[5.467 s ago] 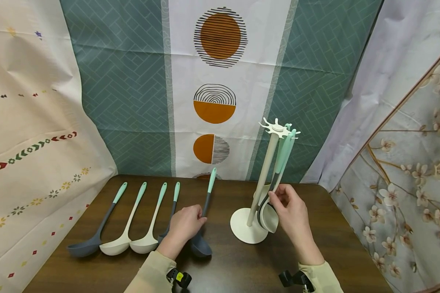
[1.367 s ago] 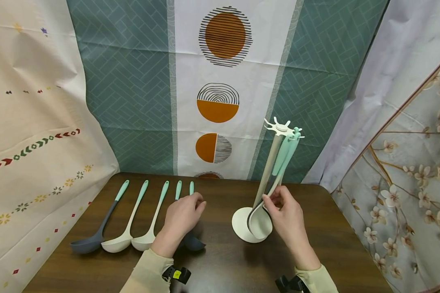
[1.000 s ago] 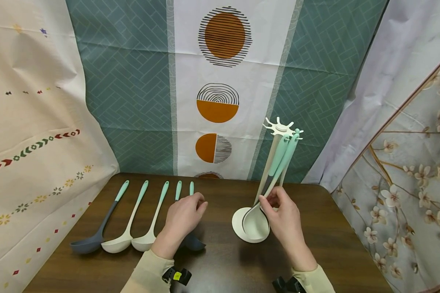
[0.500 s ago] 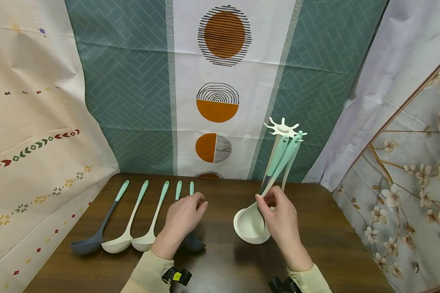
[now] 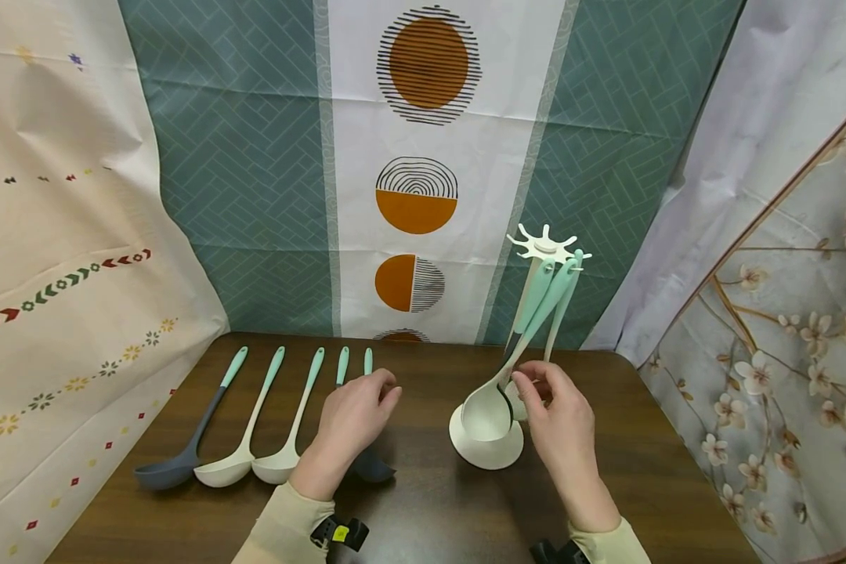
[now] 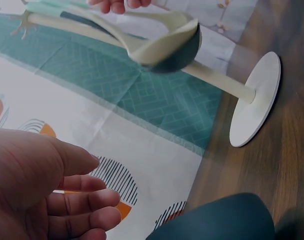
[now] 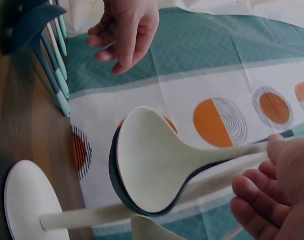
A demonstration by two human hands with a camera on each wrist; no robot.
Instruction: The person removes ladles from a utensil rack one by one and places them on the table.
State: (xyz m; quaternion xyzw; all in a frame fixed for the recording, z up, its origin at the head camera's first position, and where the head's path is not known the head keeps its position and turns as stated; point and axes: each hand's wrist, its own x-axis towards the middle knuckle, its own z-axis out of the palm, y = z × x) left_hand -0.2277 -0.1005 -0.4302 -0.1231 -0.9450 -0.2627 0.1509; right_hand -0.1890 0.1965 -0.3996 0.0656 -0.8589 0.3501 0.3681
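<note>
Ladles with mint handles hang from a cream rack (image 5: 488,456). The front cream ladle (image 5: 486,411) overlaps a dark ladle (image 7: 114,167) behind it, and another cream ladle (image 7: 150,230) hangs to their right. Just right of the front ladle's neck is my right hand (image 5: 560,415), its thumb and fingers apart, holding nothing. In the right wrist view its thumb overlaps the front handle. My left hand (image 5: 355,411) hovers with loosely curled fingers over a dark ladle (image 5: 374,468) on the table, partly hiding it and the one beside it.
To the left on the wooden table (image 5: 423,517) lie a dark ladle (image 5: 169,471) and two cream ones, a near cream ladle (image 5: 276,467) and a farther one (image 5: 224,471), in a row. A patterned cloth (image 5: 268,172) hangs behind the table's back edge.
My right hand, which was pinching the front ladle's neck, has let go and moved right. Those ladles swung left around the rack. Earlier, my left hand set the dark ladle farther left.
</note>
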